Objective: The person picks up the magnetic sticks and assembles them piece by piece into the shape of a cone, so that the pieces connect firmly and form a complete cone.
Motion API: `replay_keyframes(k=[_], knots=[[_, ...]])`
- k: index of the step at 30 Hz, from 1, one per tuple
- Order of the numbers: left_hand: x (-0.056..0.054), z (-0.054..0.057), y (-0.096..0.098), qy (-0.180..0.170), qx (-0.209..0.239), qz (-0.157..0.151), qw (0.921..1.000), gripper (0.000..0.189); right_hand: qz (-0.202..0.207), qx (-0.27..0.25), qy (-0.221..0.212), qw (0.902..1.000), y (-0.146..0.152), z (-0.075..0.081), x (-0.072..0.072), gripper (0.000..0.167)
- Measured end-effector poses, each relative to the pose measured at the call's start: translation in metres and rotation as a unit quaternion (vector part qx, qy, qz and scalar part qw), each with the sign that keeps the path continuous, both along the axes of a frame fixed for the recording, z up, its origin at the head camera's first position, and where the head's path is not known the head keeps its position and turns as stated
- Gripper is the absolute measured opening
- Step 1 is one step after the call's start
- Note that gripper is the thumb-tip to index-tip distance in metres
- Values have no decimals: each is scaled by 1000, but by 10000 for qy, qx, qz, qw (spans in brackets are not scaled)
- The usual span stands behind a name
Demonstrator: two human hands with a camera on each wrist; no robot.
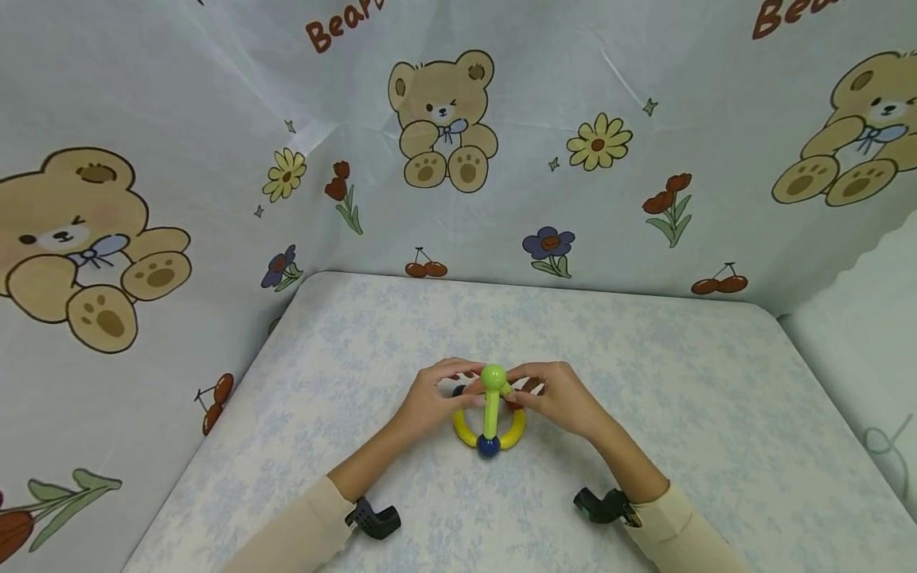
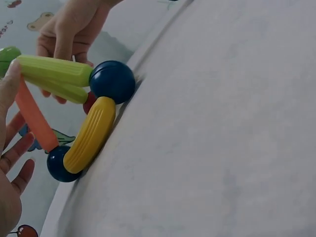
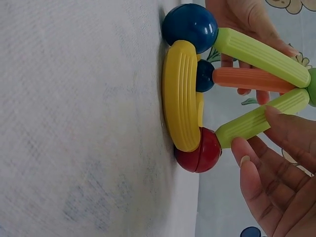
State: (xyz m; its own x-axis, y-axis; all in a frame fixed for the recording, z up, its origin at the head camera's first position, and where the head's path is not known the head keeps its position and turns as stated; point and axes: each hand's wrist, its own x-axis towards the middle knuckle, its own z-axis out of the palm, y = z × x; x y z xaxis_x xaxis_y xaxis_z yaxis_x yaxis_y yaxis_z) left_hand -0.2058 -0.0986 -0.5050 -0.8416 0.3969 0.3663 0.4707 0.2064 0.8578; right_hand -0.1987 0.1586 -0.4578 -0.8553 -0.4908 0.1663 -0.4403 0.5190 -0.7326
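Note:
A small pyramid of magnetic rods and balls stands on the table between both hands. Its base is a ring of yellow curved rods (image 3: 180, 96) joined by a red ball (image 3: 198, 152) and two dark blue balls, the nearer being a blue ball (image 1: 489, 446). Two light green rods and an orange rod (image 3: 252, 79) slope up to a green ball (image 1: 493, 377) on top. My left hand (image 1: 424, 400) pinches the orange rod near its upper end, thumb on the near side. My right hand (image 1: 563, 398) pinches the right-hand light green rod (image 3: 261, 116) between thumb and fingers.
The pale, blue-mottled table (image 1: 358, 334) has rounded back corners. Behind and to the left hangs a sheet (image 1: 516, 207) printed with bears and flowers. Black wrist devices (image 1: 376, 519) sit at both cuffs. A thin cable (image 1: 888, 446) hangs beyond the table's right edge.

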Motion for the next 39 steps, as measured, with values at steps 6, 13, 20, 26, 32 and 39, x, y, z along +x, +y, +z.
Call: replay_keyframes(k=[6,13,20,26,32,39], knots=[[-13,-1,-16,-93,-261,-236,9993,48,-2,82,21,10000,3,-1,-2,22],[-24,-12,-33,-431,-774,-351,9955,39,18,396,-110,9992,9,-10,-7,22],[-30,-20,-37,-803,-643,-675,9924,31,68,631,-239,9977,16,-20,-10,23],[-26,-16,-30,-843,-703,-671,9917,30,151,664,-222,9974,22,-22,-8,21],[-28,-19,-28,-806,-767,-751,9910,29,200,690,-270,9971,27,-24,-10,23],[-37,-11,-51,-934,-1779,-1146,9729,38,361,878,-540,9940,43,-18,-11,34]])
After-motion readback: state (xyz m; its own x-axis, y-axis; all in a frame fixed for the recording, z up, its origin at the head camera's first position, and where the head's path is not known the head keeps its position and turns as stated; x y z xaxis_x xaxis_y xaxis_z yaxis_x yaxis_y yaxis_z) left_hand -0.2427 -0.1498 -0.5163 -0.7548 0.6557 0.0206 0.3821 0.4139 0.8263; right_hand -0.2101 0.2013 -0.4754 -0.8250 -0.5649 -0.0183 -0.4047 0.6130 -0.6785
